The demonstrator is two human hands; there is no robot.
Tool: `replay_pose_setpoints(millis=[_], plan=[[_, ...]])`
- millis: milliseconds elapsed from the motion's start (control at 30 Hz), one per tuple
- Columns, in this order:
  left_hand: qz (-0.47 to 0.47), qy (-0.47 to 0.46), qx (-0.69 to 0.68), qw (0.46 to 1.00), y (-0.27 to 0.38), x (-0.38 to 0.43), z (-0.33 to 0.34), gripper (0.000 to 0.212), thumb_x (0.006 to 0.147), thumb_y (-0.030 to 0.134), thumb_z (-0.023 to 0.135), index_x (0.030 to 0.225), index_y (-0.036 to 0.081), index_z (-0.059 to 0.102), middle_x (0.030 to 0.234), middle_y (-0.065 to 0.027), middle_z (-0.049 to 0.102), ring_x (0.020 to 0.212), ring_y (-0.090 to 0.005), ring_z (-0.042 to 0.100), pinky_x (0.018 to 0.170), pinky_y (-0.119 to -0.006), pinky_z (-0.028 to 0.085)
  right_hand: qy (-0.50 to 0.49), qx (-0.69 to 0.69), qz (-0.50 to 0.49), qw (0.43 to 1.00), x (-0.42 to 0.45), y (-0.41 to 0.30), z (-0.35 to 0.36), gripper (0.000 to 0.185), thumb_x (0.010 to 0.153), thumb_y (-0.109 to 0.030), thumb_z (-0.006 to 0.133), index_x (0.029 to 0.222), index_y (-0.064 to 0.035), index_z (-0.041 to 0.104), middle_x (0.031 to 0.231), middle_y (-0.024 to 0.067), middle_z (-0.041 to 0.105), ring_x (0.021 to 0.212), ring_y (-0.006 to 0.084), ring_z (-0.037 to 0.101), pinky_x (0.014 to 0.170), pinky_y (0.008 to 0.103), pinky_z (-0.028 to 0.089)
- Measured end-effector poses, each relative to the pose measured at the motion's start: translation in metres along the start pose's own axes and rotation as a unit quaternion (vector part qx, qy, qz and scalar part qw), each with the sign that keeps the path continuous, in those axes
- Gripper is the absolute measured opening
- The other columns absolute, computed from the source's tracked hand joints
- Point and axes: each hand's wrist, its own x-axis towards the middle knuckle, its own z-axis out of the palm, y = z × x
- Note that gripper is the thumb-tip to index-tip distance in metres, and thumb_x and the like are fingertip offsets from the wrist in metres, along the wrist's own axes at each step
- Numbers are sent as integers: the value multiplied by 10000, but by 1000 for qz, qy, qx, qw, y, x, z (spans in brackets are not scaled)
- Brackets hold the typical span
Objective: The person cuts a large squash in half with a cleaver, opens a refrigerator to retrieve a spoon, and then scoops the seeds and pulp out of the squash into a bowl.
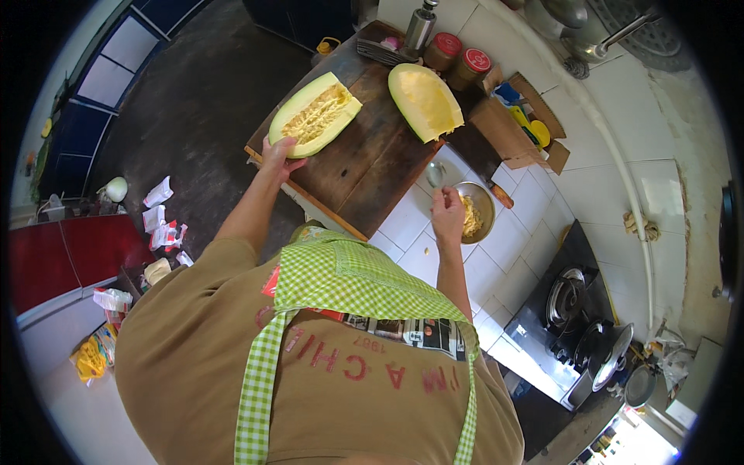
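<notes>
My left hand [279, 156] grips the lower end of a green-skinned melon or squash half [314, 116], whose cut side shows seeds and stringy pulp. It is at the left side of a dark wooden cutting board [372, 157]. A second half [426, 102], hollowed out, lies at the board's far right. My right hand [447, 212] is closed around a metal spoon [435, 174], with the bowl of the spoon pointing away from me. Beside that hand a round metal bowl [490, 216] holds scooped yellow pulp and seeds [471, 216].
A cleaver [474, 151] with a wooden handle lies beyond the bowl. Jars with red lids [446, 44], a steel bottle [419, 29] and a cardboard box [504, 131] stand by the wall. A gas stove [561, 325] is at the right. A loose seed [427, 251] lies on the tiles.
</notes>
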Motion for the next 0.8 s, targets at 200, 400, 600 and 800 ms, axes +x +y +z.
replay_pose_setpoints(millis=[200,400,600,800], plan=[[40,-44,168,984,19,10,-13,682,667,55,597,1294,218,383,1034,-54,565,794,-202,591,525,-339,496,-24,-37,-31,999,-2,-5,22,225,862,-241,576,957,-37,593,607,9,515,545,89,458,519,265,387],[14,-243,304,921,36,4,12,674,651,116,602,1296,127,408,852,-59,591,553,-131,553,342,-243,395,-63,-143,-99,983,-4,-41,38,332,866,-236,556,1164,-92,536,601,43,496,531,136,464,536,304,406],[16,-267,383,884,32,9,32,508,718,210,591,1205,111,483,843,-44,583,631,-116,559,455,-257,438,50,238,123,962,24,-27,40,376,918,-211,457,1291,-185,424,622,0,447,438,78,361,390,220,294],[264,-223,692,634,81,39,57,619,743,420,638,1234,87,462,981,-115,619,860,-275,612,743,-356,484,112,434,160,880,63,-18,45,368,916,-152,447,1283,-148,432,609,-15,466,457,60,400,348,214,287]])
